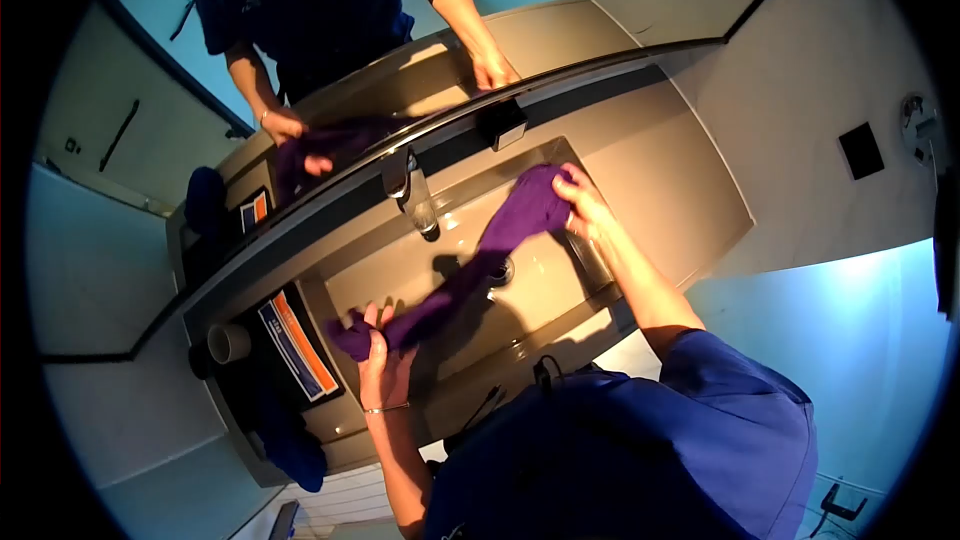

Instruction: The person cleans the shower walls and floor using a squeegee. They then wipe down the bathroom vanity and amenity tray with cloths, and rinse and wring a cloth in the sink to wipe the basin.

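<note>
A purple cloth (450,295) stretches slantwise above the sink basin (360,265), held at both ends. My left hand (384,368) grips its lower left end, with the thumb and fingers closed around it and a bit of bunched fabric beyond them. The upper right end is pinched in my right hand (585,205), near the basin's far right corner. Between the hands the cloth is narrow and partly twisted, covering part of the basin and lying close to the drain (500,272). Behind it stands the metal faucet (415,198).
Left of the basin are a cup (229,343), a printed card with orange and blue bands (298,345) and a dark blue cloth (290,445). A small black box (502,125) sits by the mirror (560,35), which reflects my torso and hands. A counter (660,170) extends right.
</note>
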